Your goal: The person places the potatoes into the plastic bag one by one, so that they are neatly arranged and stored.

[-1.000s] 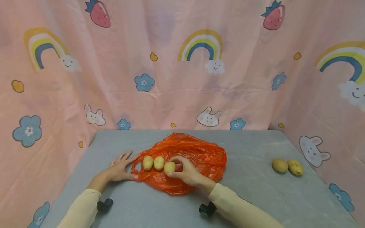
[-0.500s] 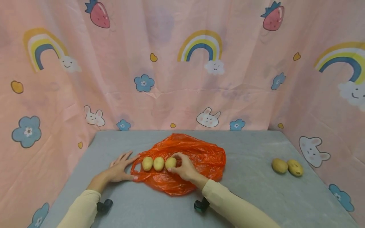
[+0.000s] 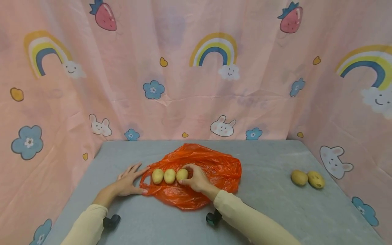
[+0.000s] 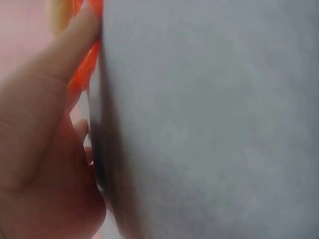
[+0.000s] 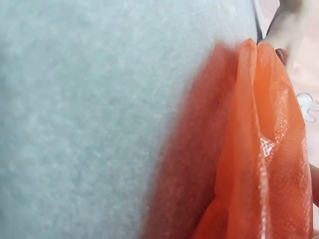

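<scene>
An orange-red plastic bag (image 3: 211, 166) lies spread flat on the table in the head view. On its left part three potatoes stand in a row: the left potato (image 3: 157, 176), the middle potato (image 3: 169, 176) and the right potato (image 3: 182, 175). My right hand (image 3: 198, 179) pinches the right potato between thumb and fingers, close beside the middle one. My left hand (image 3: 129, 181) rests at the bag's handle end with fingers spread, index fingertip and thumb touching its edge. The bag (image 5: 271, 149) fills the right side of the right wrist view, hiding the potatoes there.
Two more potatoes, one rounder (image 3: 299, 177) and one longer (image 3: 316, 179), lie together at the right of the grey table (image 3: 263, 204). A pink printed curtain (image 3: 183, 112) stands around the back and sides of the table.
My right hand has moved the right potato back from nearer the front, level with the other two, and my forearm has shifted left. The left hand has stayed in place.
</scene>
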Demonstrator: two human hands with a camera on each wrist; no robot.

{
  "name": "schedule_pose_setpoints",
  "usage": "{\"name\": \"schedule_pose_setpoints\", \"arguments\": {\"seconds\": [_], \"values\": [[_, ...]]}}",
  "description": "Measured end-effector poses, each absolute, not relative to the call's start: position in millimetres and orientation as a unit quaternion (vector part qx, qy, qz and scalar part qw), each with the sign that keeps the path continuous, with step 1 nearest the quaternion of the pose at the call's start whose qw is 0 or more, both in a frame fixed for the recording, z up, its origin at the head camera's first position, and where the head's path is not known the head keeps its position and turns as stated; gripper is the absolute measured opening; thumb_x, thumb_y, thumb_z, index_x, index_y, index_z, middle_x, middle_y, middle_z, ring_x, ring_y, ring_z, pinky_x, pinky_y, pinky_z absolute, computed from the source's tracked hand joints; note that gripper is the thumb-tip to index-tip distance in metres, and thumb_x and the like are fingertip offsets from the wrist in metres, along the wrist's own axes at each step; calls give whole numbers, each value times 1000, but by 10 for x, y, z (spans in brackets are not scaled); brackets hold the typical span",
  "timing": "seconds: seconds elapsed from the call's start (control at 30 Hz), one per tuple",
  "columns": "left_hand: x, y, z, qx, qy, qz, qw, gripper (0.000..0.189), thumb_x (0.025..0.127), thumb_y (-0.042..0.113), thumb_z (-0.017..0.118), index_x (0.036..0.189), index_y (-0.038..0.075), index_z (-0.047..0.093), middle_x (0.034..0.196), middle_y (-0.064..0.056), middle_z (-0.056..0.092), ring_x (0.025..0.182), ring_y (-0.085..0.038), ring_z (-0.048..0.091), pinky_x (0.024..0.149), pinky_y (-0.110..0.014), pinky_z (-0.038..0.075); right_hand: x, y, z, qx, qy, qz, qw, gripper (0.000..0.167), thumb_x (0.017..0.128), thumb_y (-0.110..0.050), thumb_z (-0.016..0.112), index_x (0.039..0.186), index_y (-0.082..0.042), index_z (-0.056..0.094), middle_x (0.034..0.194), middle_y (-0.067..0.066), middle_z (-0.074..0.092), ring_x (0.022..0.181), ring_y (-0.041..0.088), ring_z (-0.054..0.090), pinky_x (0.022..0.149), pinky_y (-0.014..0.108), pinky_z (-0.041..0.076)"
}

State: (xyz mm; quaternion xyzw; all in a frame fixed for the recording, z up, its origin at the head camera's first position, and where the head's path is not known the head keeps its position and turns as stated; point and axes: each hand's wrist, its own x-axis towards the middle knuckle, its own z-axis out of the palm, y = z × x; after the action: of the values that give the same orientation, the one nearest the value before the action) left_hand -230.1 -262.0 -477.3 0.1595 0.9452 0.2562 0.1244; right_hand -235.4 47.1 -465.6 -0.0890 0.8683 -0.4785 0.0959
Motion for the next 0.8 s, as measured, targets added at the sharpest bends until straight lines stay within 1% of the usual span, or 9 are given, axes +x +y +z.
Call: {"name": "schedule_pose_setpoints", "arguments": {"seconds": [0.37, 0.8], "values": [[-2311, -2624, -4785, 159, 947, 251, 124, 96, 80, 50, 81, 159, 19, 35, 168, -23, 14, 151, -54, 8, 109, -78, 16, -2357, 431, -4623, -75, 887, -446, 91, 44, 84, -13, 83, 123, -9, 64, 127, 10, 65, 110, 26, 57, 103, 52, 49], [-2310, -2628, -4798, 155, 947, 251, 127, 97, 80, 51, 81, 159, 19, 35, 168, -22, 13, 151, -54, 8, 109, -79, 15, -2373, 407, -4646, -71, 891, -438, 96, 46, 84, -13, 83, 125, -9, 64, 130, 11, 64, 114, 27, 57, 107, 55, 46]]}}
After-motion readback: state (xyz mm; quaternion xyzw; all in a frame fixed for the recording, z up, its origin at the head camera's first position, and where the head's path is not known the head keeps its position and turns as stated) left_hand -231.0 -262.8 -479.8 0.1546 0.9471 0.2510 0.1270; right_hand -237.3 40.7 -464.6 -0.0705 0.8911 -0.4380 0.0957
